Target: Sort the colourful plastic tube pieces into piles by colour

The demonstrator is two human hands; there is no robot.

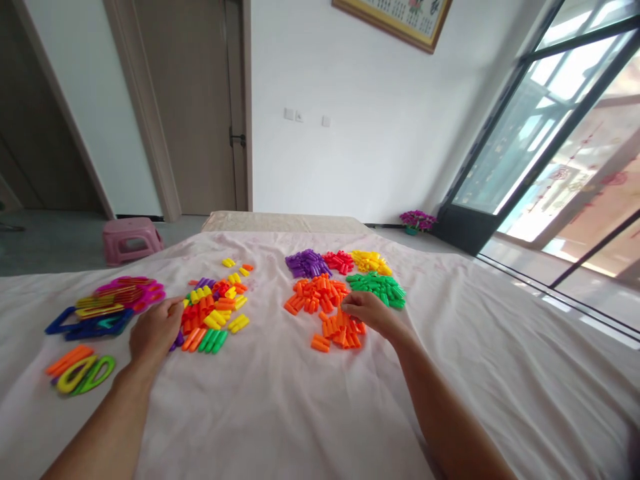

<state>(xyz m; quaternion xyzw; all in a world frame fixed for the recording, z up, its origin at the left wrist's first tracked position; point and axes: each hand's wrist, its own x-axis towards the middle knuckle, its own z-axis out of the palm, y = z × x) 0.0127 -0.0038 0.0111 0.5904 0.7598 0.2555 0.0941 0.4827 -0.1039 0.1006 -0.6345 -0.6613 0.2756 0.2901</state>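
Likely light, stiff and slick, best pinched mid-length, orange pieces lie on the cloth by the right hand, mixed pieces beside the left hand, fingers bent, any grasp unclear.

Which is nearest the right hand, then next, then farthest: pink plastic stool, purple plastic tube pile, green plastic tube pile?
1. Green tube pile, just beyond the right hand.
2. Purple tube pile, farther back, left.
3. Pink stool, far left, on the floor.
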